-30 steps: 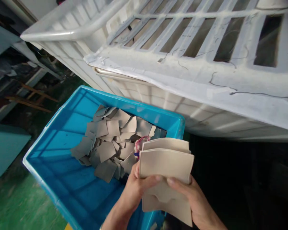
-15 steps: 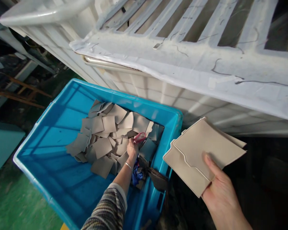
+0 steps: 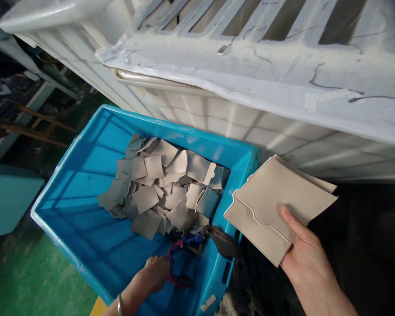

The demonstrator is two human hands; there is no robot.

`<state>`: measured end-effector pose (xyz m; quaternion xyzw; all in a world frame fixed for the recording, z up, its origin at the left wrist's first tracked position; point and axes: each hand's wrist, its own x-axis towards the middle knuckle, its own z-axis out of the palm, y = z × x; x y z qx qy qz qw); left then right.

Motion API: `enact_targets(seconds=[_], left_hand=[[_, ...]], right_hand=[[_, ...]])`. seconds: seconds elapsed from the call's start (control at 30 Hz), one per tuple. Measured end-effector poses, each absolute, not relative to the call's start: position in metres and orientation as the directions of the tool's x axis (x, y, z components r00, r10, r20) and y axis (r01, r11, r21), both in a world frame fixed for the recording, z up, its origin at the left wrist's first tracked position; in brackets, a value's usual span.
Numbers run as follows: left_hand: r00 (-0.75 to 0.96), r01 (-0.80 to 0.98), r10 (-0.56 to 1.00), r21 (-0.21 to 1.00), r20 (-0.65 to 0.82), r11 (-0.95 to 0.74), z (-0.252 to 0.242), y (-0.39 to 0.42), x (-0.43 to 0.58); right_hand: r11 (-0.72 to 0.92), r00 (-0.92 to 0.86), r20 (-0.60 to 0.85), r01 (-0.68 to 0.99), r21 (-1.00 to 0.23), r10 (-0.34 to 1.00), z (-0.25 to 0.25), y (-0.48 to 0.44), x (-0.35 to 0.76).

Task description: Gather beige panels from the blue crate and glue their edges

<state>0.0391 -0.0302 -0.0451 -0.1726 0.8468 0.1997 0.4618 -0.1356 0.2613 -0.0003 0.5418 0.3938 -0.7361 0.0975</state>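
Observation:
My right hand [image 3: 301,245] grips a few flat beige leather-like panels [image 3: 266,210] with pale edges, thumb on top and fingers hidden beneath. They overlap and fan slightly apart at the right, beyond the blue bin's [image 3: 145,115] near right corner. Low inside that bin, my left hand [image 3: 154,273] is closed on what look like red-handled scissors [image 3: 181,281]; their loops show, blurred, to the right of the fingers. Many similar beige panels [image 3: 146,199] lie loosely heaped in the bin beyond this hand. A bunched blue cloth [image 3: 193,238] lies between the heap and the scissors.
A white ribbed container [image 3: 197,107] stands behind the bin, with a slatted white surface [image 3: 276,57] over it carrying loose dark threads. Dark fabric [image 3: 224,243] hangs over the bin's right rim. At left are a pale teal box [image 3: 9,197] and green floor [image 3: 23,272].
My left hand has drawn back from the panel heap toward me with the red-handled scissors, down to the bin's near part. My right hand keeps its panels almost in place. The view has shifted slightly.

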Motion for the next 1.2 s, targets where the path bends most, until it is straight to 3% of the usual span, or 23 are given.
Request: enact_targets(seconds=[0.1, 0.23, 0.43, 0.6, 0.9, 1.2], left_hand=[[-0.647, -0.341, -0.092, 0.178, -0.757, 0.923, -0.066, -0.025, -0.015], [-0.795, -0.28, -0.138, 0.155, -0.59, 0.947, -0.136, 0.002, -0.105], [-0.722, -0.287, -0.214, 0.003, -0.658, 0.958, -0.221, 0.031, -0.135], [-0.657, -0.394, -0.333, -0.068, -0.676, 0.916, -0.227, 0.034, -0.104], [-0.616, -0.493, -0.364, -0.018, -0.699, 0.87, -0.242, 0.017, -0.088], [-0.441, -0.512, -0.18, 0.082, -0.879, 0.855, -0.255, 0.013, -0.071]], right_hand=[[-0.656, -0.397, -0.875, 0.587, -0.474, 0.276, -0.002, 0.257, -0.134], [-0.672, -0.381, -0.888, 0.589, -0.448, 0.258, -0.004, 0.256, -0.134], [-0.705, -0.356, -0.894, 0.559, -0.437, 0.272, -0.005, 0.261, -0.137], [-0.726, -0.355, -0.901, 0.547, -0.416, 0.249, -0.002, 0.262, -0.138], [-0.686, -0.372, -0.9, 0.596, -0.418, 0.227, -0.003, 0.263, -0.131], [-0.689, -0.356, -0.908, 0.602, -0.403, 0.22, -0.001, 0.263, -0.134]])
